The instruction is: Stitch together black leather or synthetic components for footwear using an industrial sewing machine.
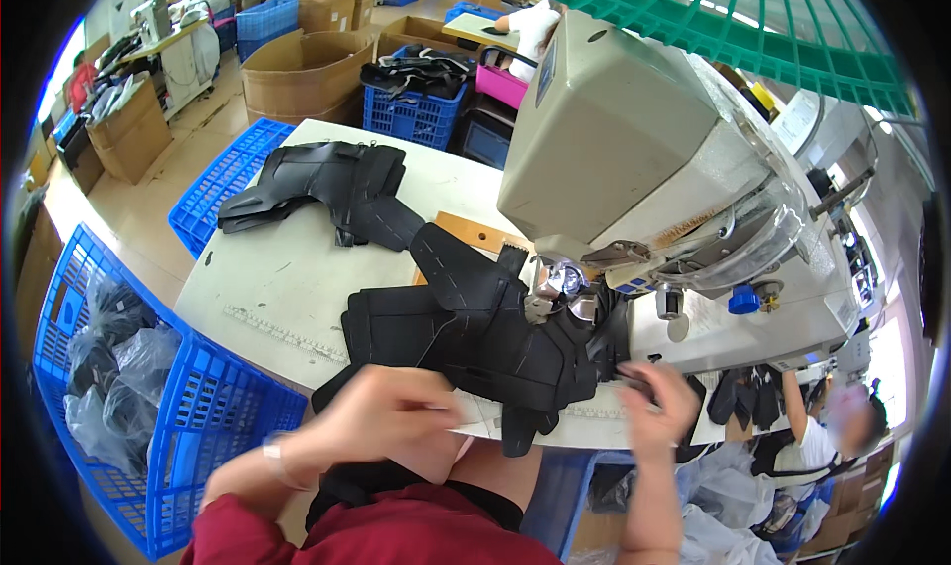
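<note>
Black fabric pieces (466, 342), stitched together in layers, lie across the white sewing table, partly under the head of a sewing machine (614, 139). My left hand (396, 407) is at the table's near edge, just left of the pieces. Its fingers are curled together and blurred; anything in them is hidden. My right hand (659, 407) is right of the pieces, fingers closed around a small dark thing (639, 385) whose kind I cannot make out. The machine's needle area (565, 283) sits over the far right part of the fabric.
More black pieces (327, 184) lie at the table's far left. A blue crate (183, 436) with plastic-bagged goods stands at my left, and plastic bags (733, 491) lie below right. A green fan guard (733, 30) hangs overhead. One person (817, 436) is at the right, another (535, 35) farther back.
</note>
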`<state>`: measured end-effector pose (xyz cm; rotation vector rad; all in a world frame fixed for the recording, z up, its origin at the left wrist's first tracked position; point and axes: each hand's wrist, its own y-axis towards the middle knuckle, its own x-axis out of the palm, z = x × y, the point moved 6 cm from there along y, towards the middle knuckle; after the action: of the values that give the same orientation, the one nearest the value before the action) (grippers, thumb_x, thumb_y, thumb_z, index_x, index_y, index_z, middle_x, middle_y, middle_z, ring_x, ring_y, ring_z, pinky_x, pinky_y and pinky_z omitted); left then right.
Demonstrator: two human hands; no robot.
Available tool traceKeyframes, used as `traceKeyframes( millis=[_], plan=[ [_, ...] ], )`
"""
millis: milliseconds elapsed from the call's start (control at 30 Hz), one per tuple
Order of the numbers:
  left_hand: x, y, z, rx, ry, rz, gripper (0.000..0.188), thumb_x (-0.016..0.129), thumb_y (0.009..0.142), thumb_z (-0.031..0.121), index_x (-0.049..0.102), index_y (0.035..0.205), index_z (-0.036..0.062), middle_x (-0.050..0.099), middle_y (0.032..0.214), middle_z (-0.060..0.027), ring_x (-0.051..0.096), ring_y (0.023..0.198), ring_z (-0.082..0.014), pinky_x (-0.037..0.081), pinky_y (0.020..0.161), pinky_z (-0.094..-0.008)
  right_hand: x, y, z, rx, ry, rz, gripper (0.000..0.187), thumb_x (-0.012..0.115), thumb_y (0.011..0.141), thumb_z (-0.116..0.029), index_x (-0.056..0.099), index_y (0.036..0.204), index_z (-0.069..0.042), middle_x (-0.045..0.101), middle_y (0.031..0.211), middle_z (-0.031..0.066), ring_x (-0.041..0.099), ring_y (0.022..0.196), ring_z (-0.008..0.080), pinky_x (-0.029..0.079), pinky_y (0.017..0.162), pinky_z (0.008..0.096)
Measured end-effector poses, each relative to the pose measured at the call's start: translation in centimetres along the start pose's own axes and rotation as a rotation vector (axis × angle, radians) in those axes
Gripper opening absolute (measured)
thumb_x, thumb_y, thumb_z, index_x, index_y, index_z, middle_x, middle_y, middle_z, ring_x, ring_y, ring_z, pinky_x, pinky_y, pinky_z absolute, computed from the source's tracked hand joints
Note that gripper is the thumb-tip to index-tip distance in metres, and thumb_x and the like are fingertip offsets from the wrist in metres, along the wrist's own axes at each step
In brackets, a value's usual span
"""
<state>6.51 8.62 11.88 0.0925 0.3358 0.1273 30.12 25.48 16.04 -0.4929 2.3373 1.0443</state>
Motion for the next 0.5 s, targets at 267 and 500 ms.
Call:
traceKeyframes(
  millis=[267, 500],
  plan=[
    [-6.8, -7.7, -5.2, -0.222, 0.332, 0.472, 0.048, 0.072, 0.078, 0.009, 0.061, 0.123, 0.0007, 0.056, 0.130, -0.0173, 0.052, 0.122, -0.0316, 0.042, 0.101, -0.0395, -31.1, -2.5, 12.4, -0.053, -0.615, 0.863, 0.041, 0.057, 0.097, -0.015, 0.048, 0.130, 0.008, 0.056, 0.128, 0.0186, 0.053, 0.118, 0.0249, 0.040, 0.101, 0.0329],
    [-0.1, 5.3, -7.3, -0.303, -0.292, 0.356, 0.040, 0.074, 0.085, 0.022, 0.065, 0.110, -0.0082, 0.070, 0.100, -0.0117, 0.063, 0.090, -0.0117, 0.052, 0.077, -0.0263, -46.5, 12.2, 25.2, 0.388, -0.652, 0.406, 0.062, 0.055, 0.092, -0.055, 0.070, 0.101, 0.005, 0.067, 0.078, 0.0119, 0.058, 0.073, 0.0194, 0.045, 0.073, 0.0330]
  ],
)
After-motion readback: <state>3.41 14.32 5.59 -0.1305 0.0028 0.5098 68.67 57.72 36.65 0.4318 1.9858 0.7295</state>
